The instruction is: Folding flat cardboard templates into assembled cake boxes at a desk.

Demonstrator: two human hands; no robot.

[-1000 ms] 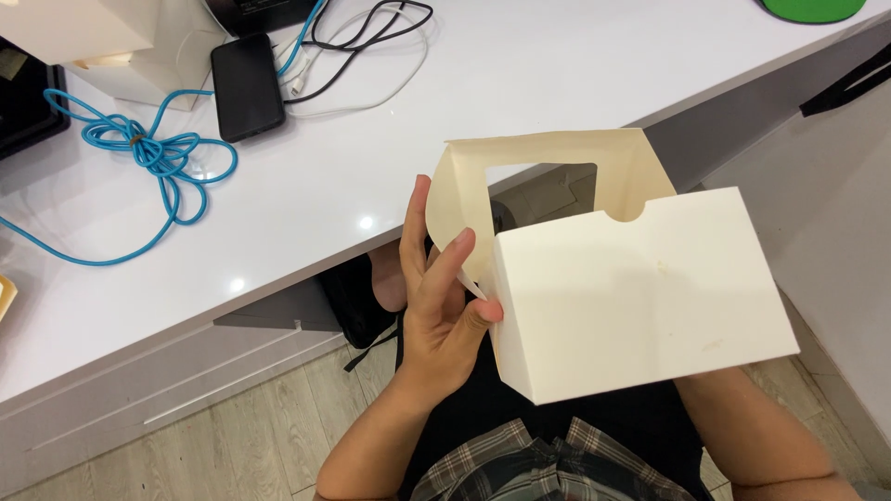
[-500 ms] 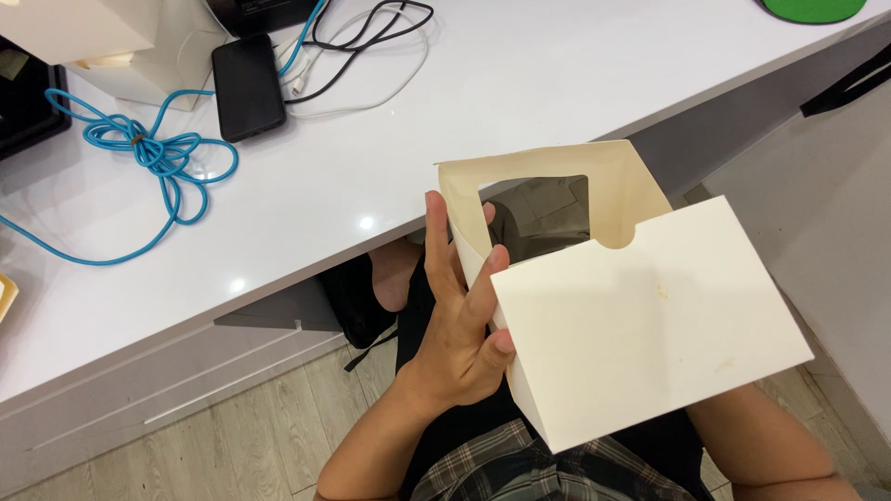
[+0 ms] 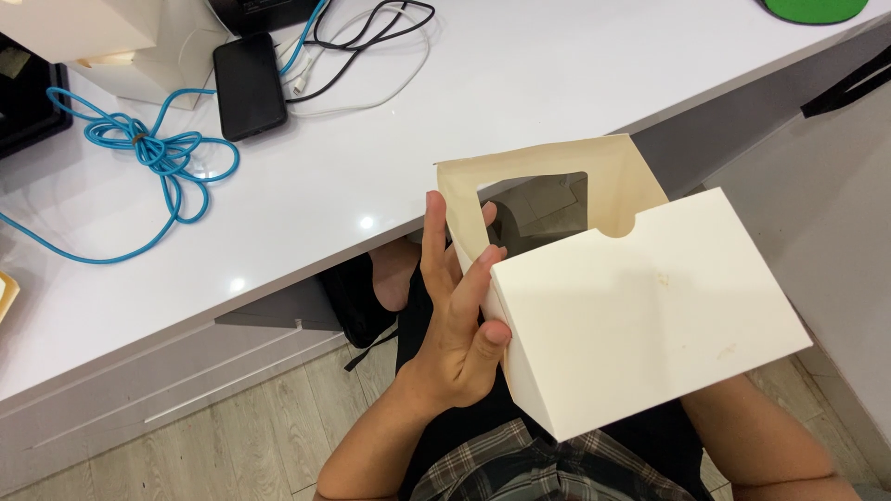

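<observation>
A cream cardboard box [image 3: 650,315] is held over my lap, tilted, with its plain bottom panel facing up toward me. Its lid [image 3: 557,160] has a rectangular window cut in it and stands open toward the desk. My left hand [image 3: 455,325] lies flat against the box's left side, with the fingers stretched up along the lid edge and the thumb on the front corner. My right forearm [image 3: 770,436] runs under the box from the lower right. The box hides the right hand itself.
The white desk [image 3: 520,83] carries a coiled blue cable [image 3: 158,153], a black phone [image 3: 249,85], black and white cords [image 3: 371,37], a white box [image 3: 83,28] and a green pad [image 3: 817,7]. Grey drawers [image 3: 139,390] and wood flooring lie below.
The box has tipped and shifted slightly right, and its windowed lid leans further back. My left hand has slid up along the box's left side.
</observation>
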